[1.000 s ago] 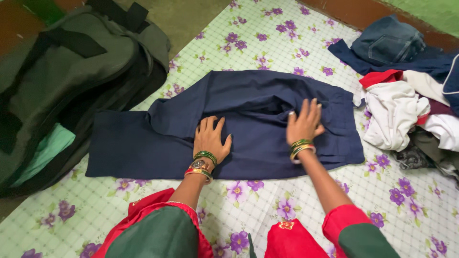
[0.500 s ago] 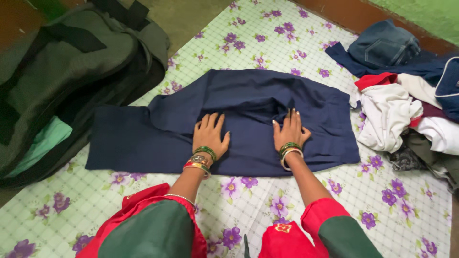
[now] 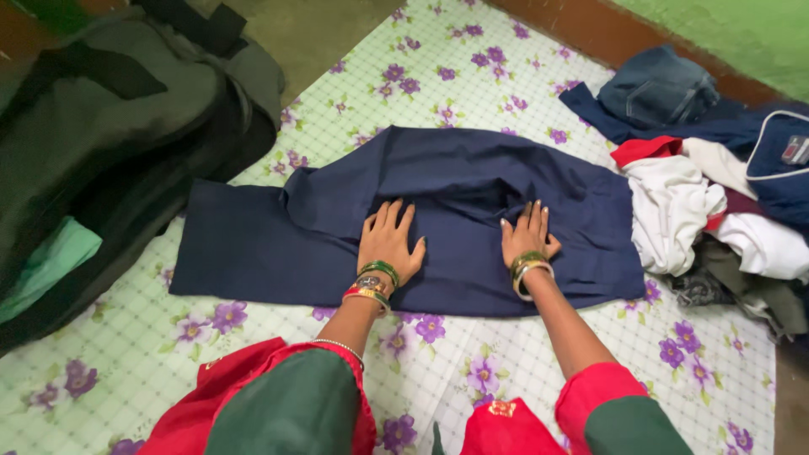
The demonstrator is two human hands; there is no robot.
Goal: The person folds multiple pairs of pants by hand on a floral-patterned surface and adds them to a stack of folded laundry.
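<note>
A navy blue garment [image 3: 278, 244] lies spread across a green sheet with purple flowers [image 3: 472, 67]. My left hand [image 3: 389, 240] rests flat on the cloth near its middle, fingers apart, with bangles at the wrist. A little to the right, my right hand [image 3: 527, 236] also presses flat on the same garment, beside a rumpled fold. Neither hand grips anything.
A large dark olive bag [image 3: 109, 135] lies open at the left, with pale green cloth [image 3: 46, 265] showing inside. At the right is a heap of clothes [image 3: 716, 194]: white, red, navy and a folded pair of jeans [image 3: 661, 84]. A green wall runs behind.
My right hand has slid leftward and down the garment, from its right part toward the middle. My left hand has stayed flat in place.
</note>
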